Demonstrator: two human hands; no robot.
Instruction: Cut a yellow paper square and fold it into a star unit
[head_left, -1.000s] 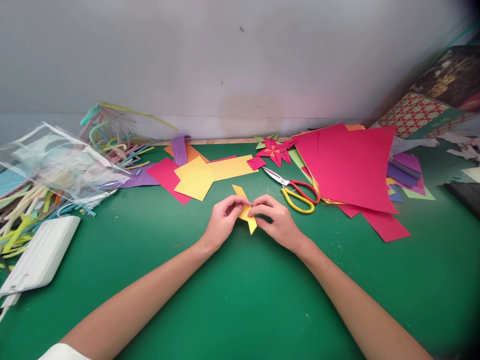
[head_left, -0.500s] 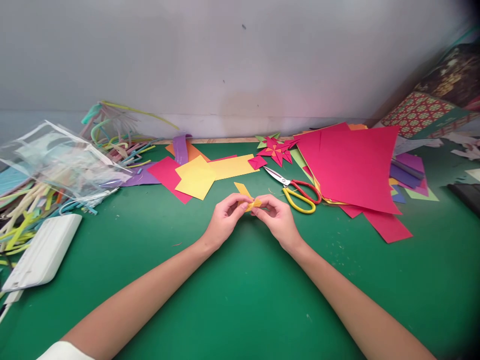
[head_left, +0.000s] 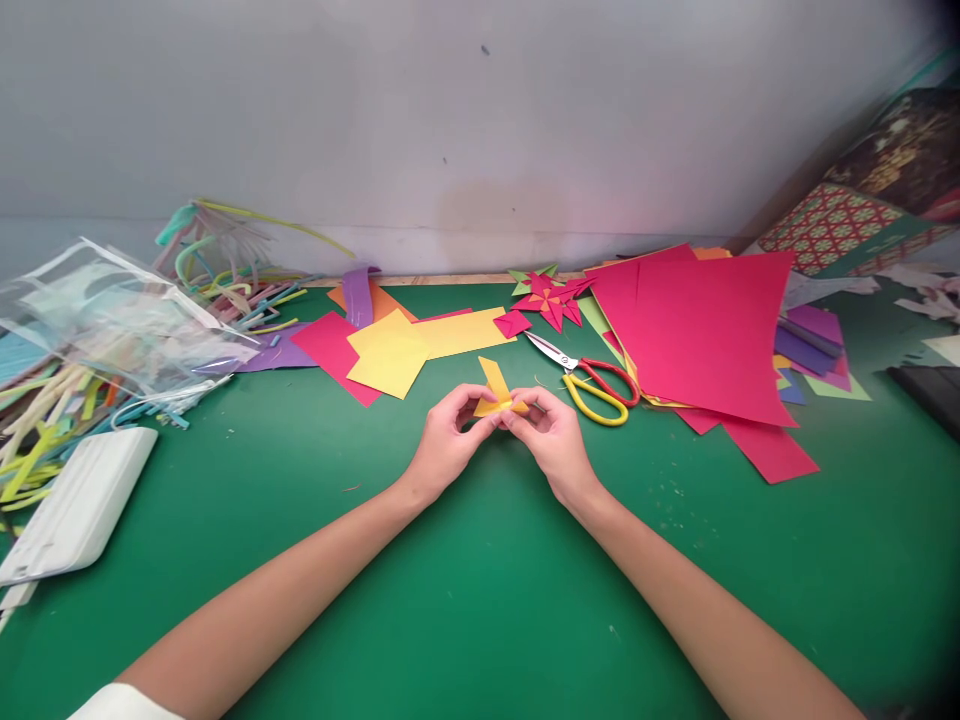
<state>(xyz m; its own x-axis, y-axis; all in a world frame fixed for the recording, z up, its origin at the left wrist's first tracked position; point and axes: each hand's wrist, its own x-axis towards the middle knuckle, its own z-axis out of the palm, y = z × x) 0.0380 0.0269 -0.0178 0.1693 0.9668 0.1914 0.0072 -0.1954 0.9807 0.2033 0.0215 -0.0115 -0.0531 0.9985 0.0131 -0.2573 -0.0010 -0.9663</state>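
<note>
Between my hands is a small folded piece of yellow-orange paper (head_left: 495,380), with one strip pointing up and away and pointed corners spreading to both sides. My left hand (head_left: 452,435) pinches its left part between thumb and fingers. From the other side my right hand (head_left: 551,435) grips it the same way, the two thumbs meeting at the near edge. My fingers cover part of the folds. Just right of my right hand lie scissors (head_left: 581,375) with one red and one yellow handle, blades pointing up-left. Beyond my left hand rests a yellow paper sheet (head_left: 390,352).
A red folded paper flower (head_left: 551,300) lies near the wall. Large red sheets (head_left: 705,330) are stacked at the right. On the left are a clear plastic pouch (head_left: 112,310), coloured pipe cleaners (head_left: 45,450) and a white power bank (head_left: 79,505). All sit on a green table (head_left: 465,600).
The folded paper has turned in my fingers: its strip now stands more upright and its side points show more. Both hands keep their hold. The view has shifted slightly.
</note>
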